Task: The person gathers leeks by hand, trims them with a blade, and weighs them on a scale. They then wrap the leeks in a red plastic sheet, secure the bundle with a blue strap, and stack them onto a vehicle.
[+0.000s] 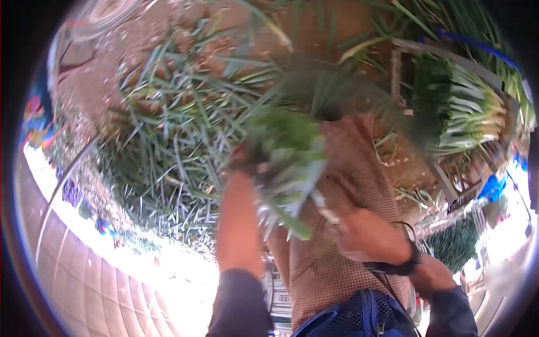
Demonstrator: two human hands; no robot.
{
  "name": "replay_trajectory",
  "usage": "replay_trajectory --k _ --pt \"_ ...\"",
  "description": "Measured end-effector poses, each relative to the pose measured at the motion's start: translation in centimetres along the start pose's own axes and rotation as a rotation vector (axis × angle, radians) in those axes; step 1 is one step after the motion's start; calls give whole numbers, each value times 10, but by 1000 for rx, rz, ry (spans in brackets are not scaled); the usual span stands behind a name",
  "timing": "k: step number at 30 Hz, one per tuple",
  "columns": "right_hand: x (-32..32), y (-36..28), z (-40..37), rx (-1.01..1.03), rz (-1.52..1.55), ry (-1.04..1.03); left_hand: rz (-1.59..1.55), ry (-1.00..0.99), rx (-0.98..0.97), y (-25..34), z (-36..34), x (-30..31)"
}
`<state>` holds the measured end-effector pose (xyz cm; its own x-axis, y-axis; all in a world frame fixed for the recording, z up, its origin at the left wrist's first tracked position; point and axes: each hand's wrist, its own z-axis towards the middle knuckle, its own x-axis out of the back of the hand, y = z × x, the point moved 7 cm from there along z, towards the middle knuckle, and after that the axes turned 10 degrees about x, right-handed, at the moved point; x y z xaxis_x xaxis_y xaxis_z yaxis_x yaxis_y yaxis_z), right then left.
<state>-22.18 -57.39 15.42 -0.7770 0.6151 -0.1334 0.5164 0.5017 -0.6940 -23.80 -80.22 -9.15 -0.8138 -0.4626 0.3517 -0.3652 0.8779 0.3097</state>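
Note:
My left hand [241, 162] is closed around a bunch of green onions [286, 146], held in front of my body above the brown mesh apron [342, 269]. The bunch is smeared by motion; its broad green end faces up and away, and a loose leaf [295, 224] hangs at the near side. My right hand [362, 233] is closed in a fist close to the bunch's right side. From it sticks a narrow, pale, knife-like tool [325, 209], pointing toward the bunch. Blur hides whether its tip touches the leaves.
A large heap of cut green leaves [174, 146] covers the soil on the left. At the right, a metal frame [446, 182] carries a stack of trimmed green onions [471, 109]. A curved hoop [62, 180] stands far left. More greens [452, 244] lie behind, lower right.

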Motion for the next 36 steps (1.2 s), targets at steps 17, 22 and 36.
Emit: replay_trajectory --k 17,22,36 --pt "-67 -98 31 382 -269 63 -640 357 1012 -291 -527 -46" --pt "0 29 -34 103 -536 304 -1157 193 832 -195 -457 -161" --pt "20 195 -216 -244 -98 819 574 194 -273 -51 -361 -143"
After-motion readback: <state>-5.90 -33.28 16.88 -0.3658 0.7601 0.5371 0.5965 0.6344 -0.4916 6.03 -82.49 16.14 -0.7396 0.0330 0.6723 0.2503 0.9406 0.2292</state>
